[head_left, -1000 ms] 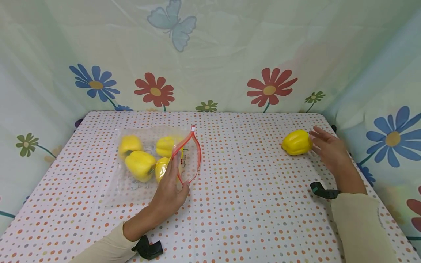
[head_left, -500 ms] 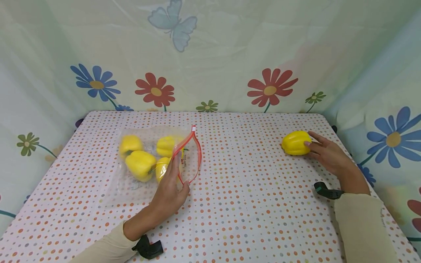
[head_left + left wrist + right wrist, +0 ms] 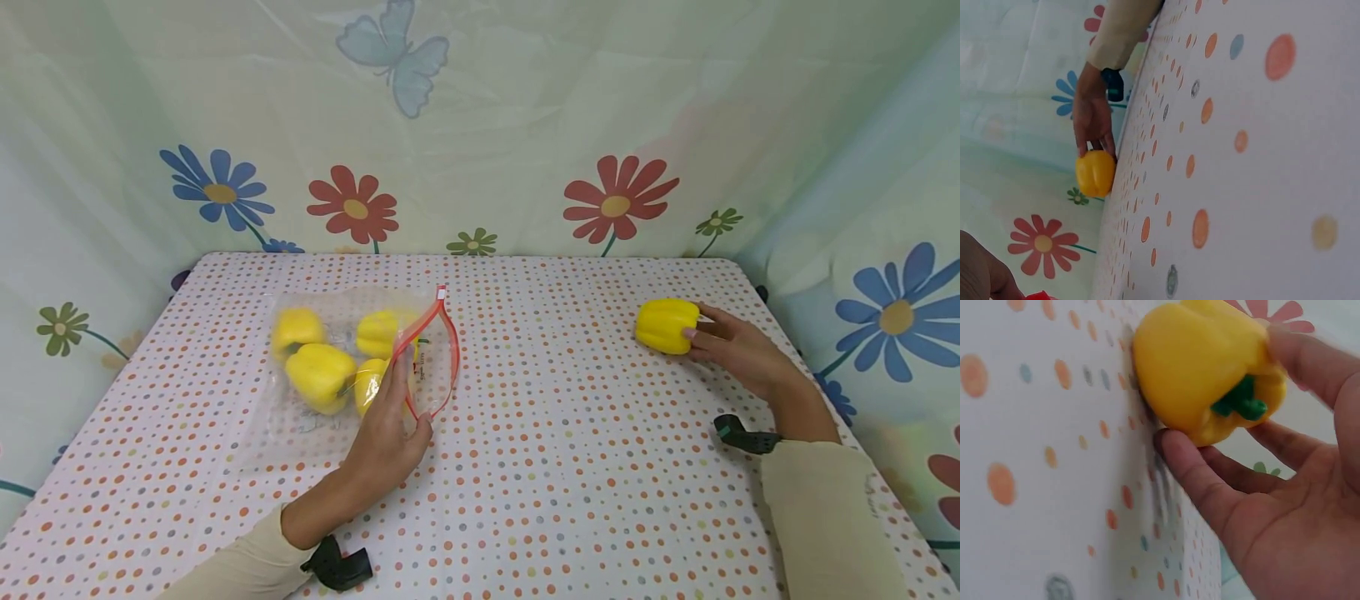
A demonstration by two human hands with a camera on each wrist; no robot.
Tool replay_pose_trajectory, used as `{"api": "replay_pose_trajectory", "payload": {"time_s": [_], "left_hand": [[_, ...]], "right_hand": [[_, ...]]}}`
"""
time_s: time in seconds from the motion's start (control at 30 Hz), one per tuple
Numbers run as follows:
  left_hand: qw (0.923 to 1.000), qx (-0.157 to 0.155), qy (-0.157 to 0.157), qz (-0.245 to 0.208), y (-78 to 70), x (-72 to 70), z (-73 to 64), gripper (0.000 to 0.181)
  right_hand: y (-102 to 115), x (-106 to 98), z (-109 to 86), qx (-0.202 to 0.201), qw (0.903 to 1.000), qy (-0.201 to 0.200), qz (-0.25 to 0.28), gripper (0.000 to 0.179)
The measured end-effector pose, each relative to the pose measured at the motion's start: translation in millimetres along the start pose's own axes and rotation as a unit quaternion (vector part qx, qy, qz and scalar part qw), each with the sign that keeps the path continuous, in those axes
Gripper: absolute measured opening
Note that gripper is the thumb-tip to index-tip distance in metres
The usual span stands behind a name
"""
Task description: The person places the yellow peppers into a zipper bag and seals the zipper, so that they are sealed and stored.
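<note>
On the right of the head view, my right hand grips a yellow bell pepper by its stem end. The right wrist view shows its green stem facing my palm, with thumb and fingers around that end. My left hand holds the mouth of a clear zip bag, thumb at the near corner of the red zip rim. That rim stands parted. Inside the bag lie several yellow bell peppers; my fingers partly cover one. In the left wrist view, only part of my left hand shows.
A white tablecloth with coloured dots covers the table. Flower-printed curtains close off the back and both sides. A black wrist mount sits on my left wrist, another mount on the right.
My right hand has come in to the bell pepper, taken hold of its stem end, and shifted it slightly left. The left hand and the bag have stayed in place.
</note>
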State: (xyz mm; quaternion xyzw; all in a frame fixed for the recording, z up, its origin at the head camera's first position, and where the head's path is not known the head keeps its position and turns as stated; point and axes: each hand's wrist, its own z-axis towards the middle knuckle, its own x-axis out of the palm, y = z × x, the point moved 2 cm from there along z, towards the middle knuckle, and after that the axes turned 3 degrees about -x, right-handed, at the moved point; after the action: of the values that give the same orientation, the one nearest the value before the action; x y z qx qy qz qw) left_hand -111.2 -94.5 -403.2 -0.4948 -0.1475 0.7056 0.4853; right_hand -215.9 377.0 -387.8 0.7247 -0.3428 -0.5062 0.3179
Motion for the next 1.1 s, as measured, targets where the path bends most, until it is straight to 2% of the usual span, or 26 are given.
{"api": "replay_pose_trajectory", "payload": {"time_s": [0.3,0.5,0.6,0.93,1.1], "left_hand": [[0.9999,-0.002,0.004,-0.011,0.5,1.0,0.1,0.102],[1.0000,0.001,0.006,-0.008,0.1,1.2,0.4,0.102],[1.0000,0.003,0.005,-0.003,-0.1,1.1,0.7,0.102],[1.0000,0.003,0.005,0.002,0.1,0.8,0.7,0.103],[1.0000,0.000,0.006,0.002,-0.6,0.4,0.7,0.102]], "right_hand": [[-3,11,4.6,-0.003,0.9959,-0.091,0.001,0.096],[9,26,6.7,-0.042,0.9893,-0.121,0.069,0.088],[16,34,6.9,-0.055,0.9874,-0.122,0.084,0.085],[41,64,11.0,-0.071,0.9924,-0.090,0.045,0.082],[53,78,11.0,-0.096,0.9919,-0.066,0.051,0.081]]}}
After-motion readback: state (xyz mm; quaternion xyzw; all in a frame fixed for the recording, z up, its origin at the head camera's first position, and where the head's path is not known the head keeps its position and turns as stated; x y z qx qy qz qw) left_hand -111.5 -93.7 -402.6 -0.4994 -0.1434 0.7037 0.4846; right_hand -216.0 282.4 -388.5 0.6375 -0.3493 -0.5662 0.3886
